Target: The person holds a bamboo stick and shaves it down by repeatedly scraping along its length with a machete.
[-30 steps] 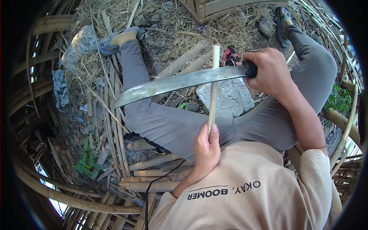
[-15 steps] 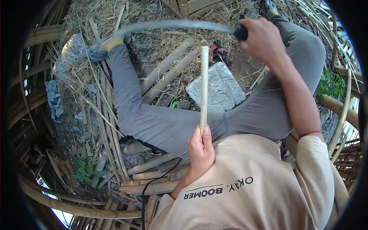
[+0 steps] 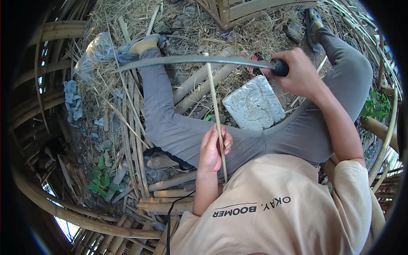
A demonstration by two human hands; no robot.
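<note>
My right hand (image 3: pixel 298 73) is closed round the black handle of a long, slightly curved machete (image 3: pixel 170 60), its blade pointing left. Near its middle, the blade crosses the upper end of a thin bamboo strip (image 3: pixel 213 91). My left hand (image 3: pixel 212 148) grips that strip lower down, with fingers curled about it. The strip stands nearly upright in the view, its lower end reaching to the front of my shirt. Beyond my lap and to the right of the strip lies a pale, squarish stone block (image 3: pixel 254 103).
Bamboo poles (image 3: pixel 204 80) lie on the straw-covered ground between my legs. A clear plastic bag (image 3: pixel 94 54) and blue scraps (image 3: pixel 72 102) are at the left. Split bamboo lengths (image 3: pixel 135 136) run beside my leg. A bamboo frame (image 3: pixel 250 10) stands at the top.
The machete has come down and now crosses the strip's upper end. My left hand has shifted along the strip, which now leans and extends below the hand.
</note>
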